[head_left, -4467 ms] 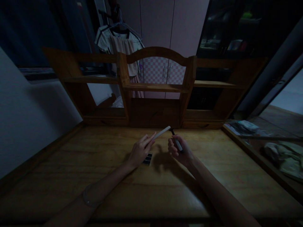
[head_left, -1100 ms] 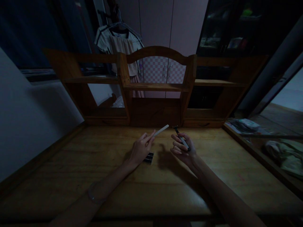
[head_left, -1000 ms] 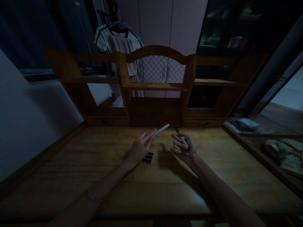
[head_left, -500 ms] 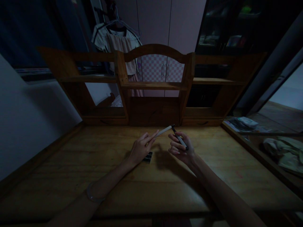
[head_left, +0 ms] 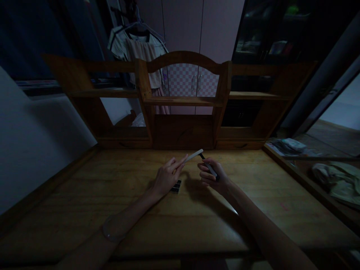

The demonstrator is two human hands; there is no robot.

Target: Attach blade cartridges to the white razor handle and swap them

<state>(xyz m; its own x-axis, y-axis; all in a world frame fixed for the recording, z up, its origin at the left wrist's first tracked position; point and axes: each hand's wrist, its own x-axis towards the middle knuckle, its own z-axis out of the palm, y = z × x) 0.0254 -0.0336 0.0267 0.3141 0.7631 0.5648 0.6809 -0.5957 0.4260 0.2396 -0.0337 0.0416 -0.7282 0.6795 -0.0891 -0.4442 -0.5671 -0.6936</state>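
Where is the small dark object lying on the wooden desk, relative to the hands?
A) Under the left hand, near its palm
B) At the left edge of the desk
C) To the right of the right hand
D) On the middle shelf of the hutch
A: the small dark object lies on the desk just beneath the left hand, which holds up a white stick toward the right hand.

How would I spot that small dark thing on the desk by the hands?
Start at the wooden desk under the shelf unit. Just under the left hand, which holds a pale stick, lies a small dark ribbed block. It alone rests flat on the wood, unheld.
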